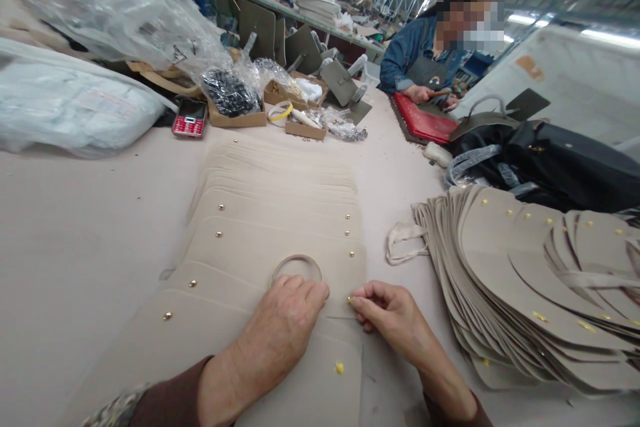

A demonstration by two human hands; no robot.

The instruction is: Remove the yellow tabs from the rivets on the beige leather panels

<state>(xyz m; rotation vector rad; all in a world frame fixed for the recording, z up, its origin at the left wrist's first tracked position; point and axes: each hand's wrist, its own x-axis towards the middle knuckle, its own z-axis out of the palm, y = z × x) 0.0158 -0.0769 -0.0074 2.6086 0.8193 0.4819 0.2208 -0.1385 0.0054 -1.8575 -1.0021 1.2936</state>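
Overlapping beige panels (pixel 280 233), leather-like, run in a row up the table in front of me. Small gold studs (pixel 193 283) sit near their corners. My left hand (pixel 287 313) rests on the panels, its fingers curled over a thin ring that looks like a roll of tape (pixel 299 257). To its right, my right hand (pixel 393 313) pinches at a panel's right edge, right at a gold-yellow stud; what lies between the fingertips is too small to make out. On the nearest panel, a yellow tape piece (pixel 339 368) covers a spot at the right.
At right lies a fanned stack of beige panels (pixel 480 247) with yellow bits, behind it black bags (pixel 565 153). Small cardboard boxes (pixel 237 119), a red phone (pixel 190 118) and plastic-wrapped bundles (pixel 70 103) line the back. Across the table a co-worker (pixel 420 57) handles a red piece (pixel 423 121).
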